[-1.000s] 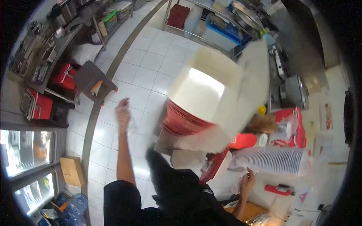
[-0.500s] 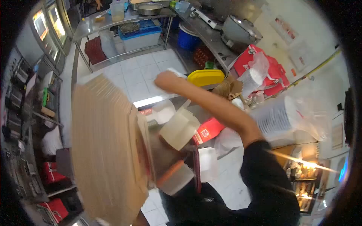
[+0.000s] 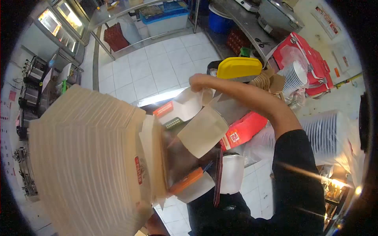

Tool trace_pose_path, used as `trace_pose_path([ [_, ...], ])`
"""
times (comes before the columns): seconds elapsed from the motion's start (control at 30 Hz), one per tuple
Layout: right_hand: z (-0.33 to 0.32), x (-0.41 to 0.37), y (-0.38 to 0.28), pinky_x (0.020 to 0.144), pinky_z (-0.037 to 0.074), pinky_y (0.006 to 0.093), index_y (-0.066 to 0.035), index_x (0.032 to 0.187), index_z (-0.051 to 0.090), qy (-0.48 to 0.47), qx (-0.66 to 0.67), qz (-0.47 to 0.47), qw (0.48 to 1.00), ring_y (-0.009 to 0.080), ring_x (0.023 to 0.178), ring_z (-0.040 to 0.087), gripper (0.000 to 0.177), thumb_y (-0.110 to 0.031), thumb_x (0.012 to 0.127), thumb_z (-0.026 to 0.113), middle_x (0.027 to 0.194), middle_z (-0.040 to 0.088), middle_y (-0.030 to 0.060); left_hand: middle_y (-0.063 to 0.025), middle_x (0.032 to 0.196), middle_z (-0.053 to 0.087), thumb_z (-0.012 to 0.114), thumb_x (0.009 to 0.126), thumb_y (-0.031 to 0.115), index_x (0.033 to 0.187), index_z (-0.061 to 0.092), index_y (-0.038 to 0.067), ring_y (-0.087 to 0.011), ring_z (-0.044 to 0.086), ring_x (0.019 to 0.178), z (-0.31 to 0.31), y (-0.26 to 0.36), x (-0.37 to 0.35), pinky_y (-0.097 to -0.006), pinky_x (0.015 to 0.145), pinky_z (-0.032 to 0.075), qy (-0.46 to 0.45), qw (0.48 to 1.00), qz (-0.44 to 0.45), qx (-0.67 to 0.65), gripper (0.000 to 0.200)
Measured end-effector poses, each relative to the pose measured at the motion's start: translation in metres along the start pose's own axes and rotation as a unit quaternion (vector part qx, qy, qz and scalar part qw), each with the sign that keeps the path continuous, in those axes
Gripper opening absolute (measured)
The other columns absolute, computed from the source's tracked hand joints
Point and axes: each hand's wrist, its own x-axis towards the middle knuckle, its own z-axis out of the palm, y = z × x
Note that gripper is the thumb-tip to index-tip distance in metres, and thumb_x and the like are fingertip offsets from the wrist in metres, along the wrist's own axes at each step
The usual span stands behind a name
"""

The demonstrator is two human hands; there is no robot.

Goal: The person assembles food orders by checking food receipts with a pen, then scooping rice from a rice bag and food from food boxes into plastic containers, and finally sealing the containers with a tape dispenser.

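Note:
My right hand (image 3: 200, 83) is a closed fist at the far edge of the work surface, over a white paper box (image 3: 185, 107) with a red-orange label. What its fingers hold is hidden. A tall nested stack of cardboard boxes (image 3: 90, 157) fills the left side. Only my left forearm shows below the stack; the hand is hidden behind it. An open cream box (image 3: 203, 131) sits in the middle, with a red carton (image 3: 246, 129) to its right. Nearer to me are an orange-handled tool (image 3: 187, 180) and white containers (image 3: 231, 173).
A yellow lid (image 3: 239, 68) stands beyond my right forearm. Stacked white cups (image 3: 293, 76) and a red bag (image 3: 309, 63) are at the right, near plastic-wrapped white lids or bowls (image 3: 325, 133). A blue bucket (image 3: 219, 21) stands under the steel counter (image 3: 246, 23).
The view has shifted, and the box stack appears larger and farther left. My right hand stays closed near the far edge, now over the labelled white box.

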Motion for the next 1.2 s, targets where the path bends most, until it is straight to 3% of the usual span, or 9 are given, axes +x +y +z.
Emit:
trace_pose_path([
  [0.07, -0.018, -0.036, -0.009, 0.070, 0.053, 0.0427, -0.002, 0.091, 0.070, -0.010, -0.005, 0.025, 1.000, 0.0365, 0.090, 0.065, 0.033, -0.004, 0.060, 0.060, 0.096, 0.067, 0.0203, -0.0117, 0.106, 0.058, 0.055, 0.086, 0.027, 0.103, 0.060, 0.004, -0.0229, 0.056, 0.098, 0.006, 0.012, 0.007, -0.0364, 0.088, 0.045, -0.011, 1.000, 0.023, -0.009, 0.028],
  [0.13, -0.009, -0.043, -0.007, 0.071, 0.053, 0.0437, -0.001, 0.087, 0.070, 0.182, 0.032, 0.022, 0.983, 0.0359, 0.091, 0.065, 0.024, -0.003, 0.065, 0.061, 0.093, 0.067, 0.0214, -0.0115, 0.105, 0.058, 0.055, 0.086, 0.027, 0.102, 0.060, 0.004, -0.0230, 0.056, 0.097, 0.010, 0.020, 0.014, -0.0366, 0.087, 0.045, -0.021, 0.999, 0.045, -0.020, 0.028],
  [0.27, 0.007, -0.041, -0.003, 0.074, 0.053, 0.0447, -0.001, 0.086, 0.069, 0.235, -0.067, -0.040, 0.969, 0.0350, 0.089, 0.066, 0.019, -0.003, 0.068, 0.062, 0.090, 0.067, 0.0204, -0.0112, 0.102, 0.058, 0.055, 0.086, 0.028, 0.099, 0.060, 0.005, -0.0232, 0.056, 0.095, 0.016, 0.014, 0.015, -0.0370, 0.085, 0.045, -0.028, 0.998, 0.039, -0.034, 0.028],
  [0.37, 0.002, -0.048, -0.003, 0.076, 0.053, 0.0442, -0.001, 0.087, 0.068, 0.168, -0.088, -0.047, 0.981, 0.0350, 0.088, 0.065, 0.020, -0.001, 0.069, 0.061, 0.088, 0.066, 0.0196, -0.0110, 0.100, 0.058, 0.055, 0.086, 0.029, 0.098, 0.060, 0.005, -0.0233, 0.056, 0.093, 0.017, 0.000, 0.011, -0.0374, 0.084, 0.045, -0.029, 0.999, 0.013, -0.041, 0.027],
  [0.73, -0.111, -0.120, 0.024, 0.070, 0.053, 0.0460, -0.005, 0.083, 0.065, 0.432, -0.109, 0.043, 0.894, 0.0357, 0.083, 0.066, 0.011, -0.009, 0.078, 0.056, 0.085, 0.066, 0.0190, -0.0103, 0.093, 0.059, 0.054, 0.085, 0.031, 0.091, 0.061, 0.005, -0.0238, 0.057, 0.087, 0.019, 0.010, 0.044, -0.0385, 0.081, 0.046, -0.077, 0.996, 0.040, -0.032, 0.028],
  [0.9, -0.122, -0.206, 0.096, 0.065, 0.050, 0.0416, -0.006, 0.083, 0.069, 0.520, 0.173, 0.182, 0.817, 0.0333, 0.075, 0.065, 0.017, -0.017, 0.073, 0.062, 0.081, 0.068, 0.0153, -0.0099, 0.090, 0.060, 0.053, 0.085, 0.032, 0.088, 0.061, 0.006, -0.0240, 0.057, 0.084, 0.033, 0.087, 0.091, -0.0391, 0.079, 0.046, -0.156, 0.977, 0.146, 0.025, 0.028],
  [0.97, -0.081, -0.256, 0.090, 0.073, 0.053, 0.0380, -0.003, 0.090, 0.071, 0.455, 0.382, 0.069, 0.802, 0.0286, 0.076, 0.066, 0.033, -0.028, 0.069, 0.068, 0.086, 0.069, 0.0190, -0.0098, 0.089, 0.060, 0.053, 0.085, 0.033, 0.087, 0.061, 0.006, -0.0241, 0.058, 0.083, 0.051, 0.123, 0.096, -0.0393, 0.078, 0.046, -0.200, 0.960, 0.190, 0.050, 0.028],
  [1.03, -0.015, -0.280, 0.060, 0.071, 0.051, 0.0342, -0.004, 0.095, 0.071, 0.404, 0.586, -0.018, 0.702, 0.0204, 0.075, 0.063, 0.032, -0.030, 0.076, 0.067, 0.088, 0.068, 0.0138, -0.0096, 0.087, 0.060, 0.053, 0.085, 0.033, 0.086, 0.062, 0.006, -0.0242, 0.058, 0.081, 0.071, 0.162, 0.092, -0.0395, 0.078, 0.046, -0.243, 0.938, 0.229, 0.091, 0.029],
  [1.2, 0.131, -0.379, -0.049, 0.069, 0.050, 0.0322, -0.005, 0.094, 0.067, 0.341, 0.750, -0.157, 0.545, 0.0188, 0.073, 0.061, 0.029, -0.029, 0.079, 0.065, 0.085, 0.065, 0.0115, -0.0093, 0.084, 0.060, 0.053, 0.084, 0.035, 0.083, 0.062, 0.006, -0.0244, 0.058, 0.078, 0.227, 0.225, 0.033, -0.0400, 0.076, 0.046, -0.424, 0.827, 0.306, 0.204, 0.030],
])
